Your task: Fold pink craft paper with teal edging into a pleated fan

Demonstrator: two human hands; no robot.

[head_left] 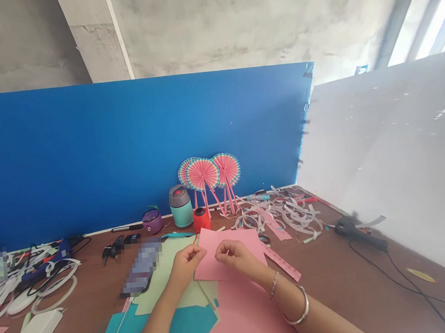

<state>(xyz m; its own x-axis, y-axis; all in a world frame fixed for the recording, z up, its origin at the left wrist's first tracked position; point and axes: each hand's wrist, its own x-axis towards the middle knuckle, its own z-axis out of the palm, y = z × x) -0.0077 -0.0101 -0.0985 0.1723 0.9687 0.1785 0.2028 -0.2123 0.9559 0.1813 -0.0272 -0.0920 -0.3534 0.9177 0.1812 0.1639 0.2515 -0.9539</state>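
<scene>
My left hand and my right hand pinch the near part of a pink paper sheet, their fingertips close together on it. The sheet lies tilted across a pale green paper sheet. Under my forearms lie a teal paper sheet and a larger pink sheet. To the right of my right hand, a pink ruler rests at a slant. Two bangles circle my right wrist.
Pink paper fans lean on a blue board, behind a teal flask and a red spool. Paper strips are heaped at the back right. A black glue gun with its cable lies on the right.
</scene>
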